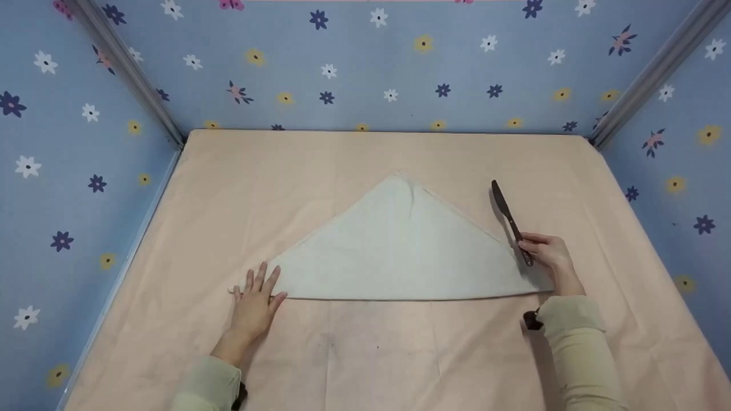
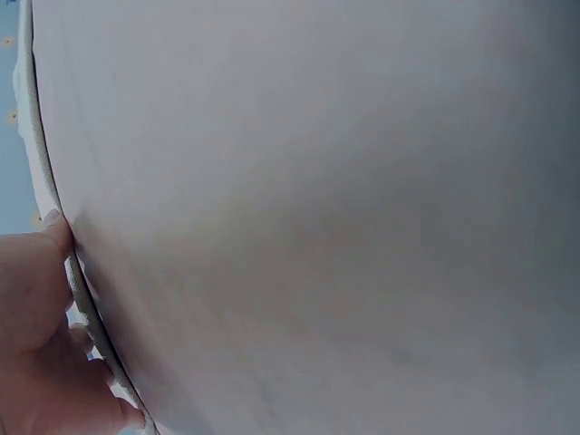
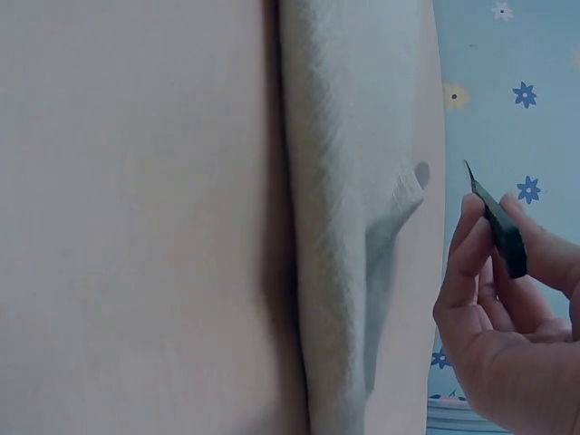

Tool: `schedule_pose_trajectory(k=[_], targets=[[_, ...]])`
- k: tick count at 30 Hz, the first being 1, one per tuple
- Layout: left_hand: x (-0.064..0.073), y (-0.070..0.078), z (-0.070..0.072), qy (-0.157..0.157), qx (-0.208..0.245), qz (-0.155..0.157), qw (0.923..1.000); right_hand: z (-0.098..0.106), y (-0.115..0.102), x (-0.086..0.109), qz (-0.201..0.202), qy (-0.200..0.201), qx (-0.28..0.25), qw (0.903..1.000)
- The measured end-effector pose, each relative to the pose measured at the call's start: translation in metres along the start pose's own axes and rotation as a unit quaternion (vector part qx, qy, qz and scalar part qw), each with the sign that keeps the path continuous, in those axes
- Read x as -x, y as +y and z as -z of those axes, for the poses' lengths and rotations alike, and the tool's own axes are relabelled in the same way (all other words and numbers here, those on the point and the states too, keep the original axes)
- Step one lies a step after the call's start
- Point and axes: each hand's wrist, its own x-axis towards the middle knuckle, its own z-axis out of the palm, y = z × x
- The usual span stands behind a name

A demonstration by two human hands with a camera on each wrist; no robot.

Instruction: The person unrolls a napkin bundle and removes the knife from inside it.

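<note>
A pale, whitish cloth napkin (image 1: 394, 245) lies folded into a wide triangle, its point toward the back and its long fold toward the person. My left hand (image 1: 254, 305) rests with spread, straight fingers on the napkin's left corner; in the left wrist view the fingers (image 2: 59, 236) lie along the cloth's edge. Above the right corner, my right hand (image 1: 545, 254) pinches a dark table knife (image 1: 508, 220) by its handle end, the blade pointing away to the back. The right wrist view shows the knife (image 3: 498, 227) between thumb and fingers, held off the cloth.
A peach cloth (image 1: 377, 354) covers the table, with light creases. Blue flowered panels (image 1: 365, 68) stand at the back and both sides, with grey metal posts (image 1: 131, 74) at the back corners.
</note>
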Motion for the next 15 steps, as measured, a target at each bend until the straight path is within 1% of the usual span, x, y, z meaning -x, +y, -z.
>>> schedule_pose_trajectory(k=[8,15], targets=[[0.001,-0.001,0.001,0.002,0.0,-0.002,1.0,-0.012,-0.002,-0.013,-0.001,0.038,-0.027,0.9989],[0.0,-0.001,0.0,0.01,0.012,-0.012,0.9998,-0.018,-0.006,-0.023,-0.028,0.067,-0.067,0.9951]])
